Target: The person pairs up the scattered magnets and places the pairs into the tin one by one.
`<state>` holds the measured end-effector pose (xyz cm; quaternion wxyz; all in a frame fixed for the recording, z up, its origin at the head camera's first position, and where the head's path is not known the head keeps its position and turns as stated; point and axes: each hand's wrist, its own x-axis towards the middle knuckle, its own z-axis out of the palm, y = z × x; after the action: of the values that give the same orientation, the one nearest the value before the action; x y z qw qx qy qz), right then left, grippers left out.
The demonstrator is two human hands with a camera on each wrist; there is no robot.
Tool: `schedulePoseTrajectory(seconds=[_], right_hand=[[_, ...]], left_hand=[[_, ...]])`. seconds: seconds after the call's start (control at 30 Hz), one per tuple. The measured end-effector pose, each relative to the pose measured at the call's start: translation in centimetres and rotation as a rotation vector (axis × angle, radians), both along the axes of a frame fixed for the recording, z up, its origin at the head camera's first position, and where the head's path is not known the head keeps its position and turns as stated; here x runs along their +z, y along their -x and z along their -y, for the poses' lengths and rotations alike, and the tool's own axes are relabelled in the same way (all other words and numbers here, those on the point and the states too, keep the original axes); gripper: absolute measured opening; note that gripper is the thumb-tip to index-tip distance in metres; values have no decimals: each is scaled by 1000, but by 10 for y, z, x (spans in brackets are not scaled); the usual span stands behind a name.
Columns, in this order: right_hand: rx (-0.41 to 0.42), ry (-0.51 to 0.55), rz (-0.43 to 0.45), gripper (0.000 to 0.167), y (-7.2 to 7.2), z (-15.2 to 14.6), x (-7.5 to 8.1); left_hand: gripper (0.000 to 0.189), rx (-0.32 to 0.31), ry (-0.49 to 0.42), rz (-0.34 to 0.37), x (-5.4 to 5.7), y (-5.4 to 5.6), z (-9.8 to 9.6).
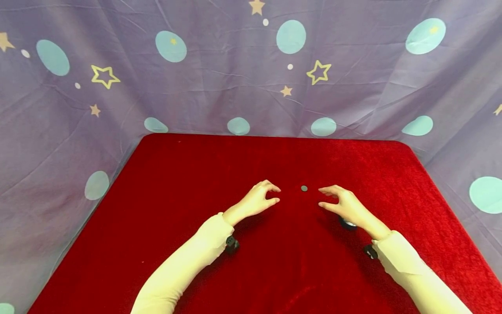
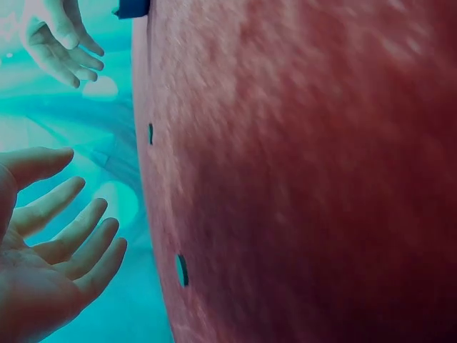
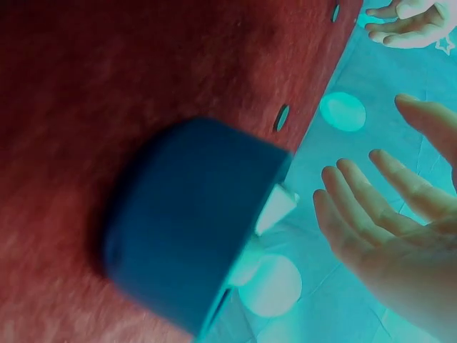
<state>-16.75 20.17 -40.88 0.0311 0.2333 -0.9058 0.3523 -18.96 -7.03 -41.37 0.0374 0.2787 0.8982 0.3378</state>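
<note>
My left hand (image 1: 256, 199) hovers over the red cloth, fingers loosely bent and thumb apart, holding nothing. Across from it my right hand (image 1: 344, 204) is held in much the same way, also with nothing in it. On the cloth between them lies a small dark round disc (image 1: 304, 188), closer to the right fingertips. Two such discs show in the left wrist view, the nearer disc (image 2: 182, 270) beside the left hand; only one is visible from the head. Below my right hand stands a dark blue bowl (image 3: 193, 221) with pale pieces (image 3: 275, 209) in it, mostly hidden in the head view.
A red velvety cloth (image 1: 196, 174) covers the table. Behind it and at both sides hangs a purple curtain (image 1: 219, 78) with stars and pale blue ovals. A small dark device is strapped at each wrist, the left device (image 1: 232, 245) over the cloth.
</note>
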Motion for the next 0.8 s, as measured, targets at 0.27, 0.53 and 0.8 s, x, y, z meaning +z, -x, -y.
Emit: schedulePoseTrajectory(seconds=[0.27, 0.53, 0.8], right_hand=[[22, 36, 50, 34, 11, 15, -5], [18, 38, 116, 35, 23, 28, -6], [-20, 27, 181, 35, 36, 38, -12]], left_hand=[[27, 22, 2, 2, -5, 5, 15], [28, 44, 20, -35, -11, 11, 25], [26, 64, 8, -21, -18, 19, 30]])
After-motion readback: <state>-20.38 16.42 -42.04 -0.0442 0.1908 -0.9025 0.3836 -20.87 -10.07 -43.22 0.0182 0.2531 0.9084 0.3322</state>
